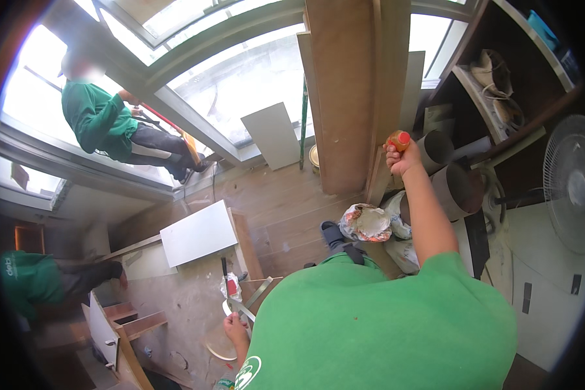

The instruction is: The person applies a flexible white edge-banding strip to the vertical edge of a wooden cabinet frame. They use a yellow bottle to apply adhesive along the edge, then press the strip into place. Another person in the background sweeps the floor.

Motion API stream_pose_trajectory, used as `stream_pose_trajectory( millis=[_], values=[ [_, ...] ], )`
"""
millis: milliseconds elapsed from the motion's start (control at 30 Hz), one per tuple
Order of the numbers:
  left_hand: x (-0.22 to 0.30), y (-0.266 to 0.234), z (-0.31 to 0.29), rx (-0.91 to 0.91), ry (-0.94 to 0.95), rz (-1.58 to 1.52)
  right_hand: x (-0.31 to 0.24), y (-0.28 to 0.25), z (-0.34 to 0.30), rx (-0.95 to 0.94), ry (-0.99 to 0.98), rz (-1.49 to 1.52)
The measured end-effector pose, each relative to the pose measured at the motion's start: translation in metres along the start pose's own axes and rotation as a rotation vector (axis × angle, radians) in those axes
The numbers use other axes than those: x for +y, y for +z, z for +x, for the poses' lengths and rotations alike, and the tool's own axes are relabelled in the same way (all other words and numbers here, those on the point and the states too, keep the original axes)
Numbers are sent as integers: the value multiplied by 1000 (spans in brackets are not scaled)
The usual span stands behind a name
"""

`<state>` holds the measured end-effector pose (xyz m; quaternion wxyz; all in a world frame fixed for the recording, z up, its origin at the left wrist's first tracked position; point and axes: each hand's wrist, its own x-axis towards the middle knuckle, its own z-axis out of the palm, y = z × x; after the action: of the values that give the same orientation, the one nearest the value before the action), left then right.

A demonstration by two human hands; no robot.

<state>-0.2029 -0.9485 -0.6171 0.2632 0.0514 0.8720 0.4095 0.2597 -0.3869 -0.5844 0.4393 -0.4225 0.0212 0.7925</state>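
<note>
My right hand (403, 158) is stretched forward with its fingers wrapped round a small orange bottle with a red cap (400, 140). It is held beside a tall brown wooden panel (341, 97), above some grey cylinders. Down at the left, my left hand (236, 330) is closed on a thin white strip (227, 308) that curves up from the fingers. Just beyond this hand lie a red-and-white packet (231, 286) and a dark-handled tool (224, 266) on a dusty worktop (188, 296).
A white board (199, 234) lies at the worktop's far end. An open bag of white material (367, 222) stands by my foot. A fan (572, 185) and shelves (500, 97) are at the right. One co-worker (101, 123) stands by the windows; another (39, 283) is at the left.
</note>
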Motion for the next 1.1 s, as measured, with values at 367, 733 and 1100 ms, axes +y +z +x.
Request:
stream_pose_trajectory(
  millis=[367,733,1100],
  values=[
    [46,48,-9,11,-23,106,-31,-34,106,189,75,110],
    [92,81,23,-11,-22,67,-44,-32,125,268,159,167],
    [106,99,49,-48,42,52,-37,-31,113,371,102,43]
  ],
)
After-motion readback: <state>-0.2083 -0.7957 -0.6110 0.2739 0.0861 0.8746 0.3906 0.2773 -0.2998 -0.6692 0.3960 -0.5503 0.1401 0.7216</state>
